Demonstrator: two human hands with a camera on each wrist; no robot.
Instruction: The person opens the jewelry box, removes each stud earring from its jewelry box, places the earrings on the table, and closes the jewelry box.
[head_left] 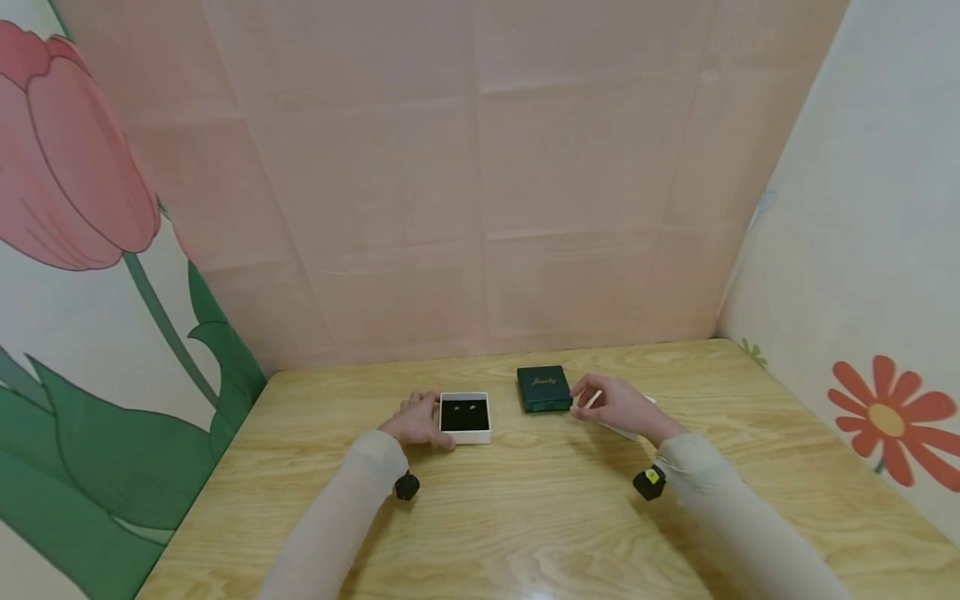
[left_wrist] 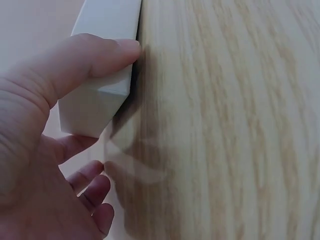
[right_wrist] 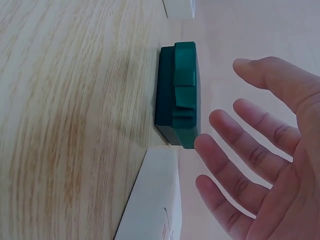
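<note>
A small open white box stands on the wooden table, with two tiny silvery pieces, apparently earrings, set in its black insert. My left hand holds this box at its left end, thumb along the front wall and index finger at the far corner; the other fingers curl loosely beside it. Just right of a dark green jewelry box hovers my right hand, its fingers spread and slightly bent around nothing. The green box's ribbon bow shows in the right wrist view.
A white lid or flat box with faint reddish print lies beside the green box, partly hidden under my right hand in the head view. A pink backdrop rises behind the wooden table, with flower-printed walls at both sides.
</note>
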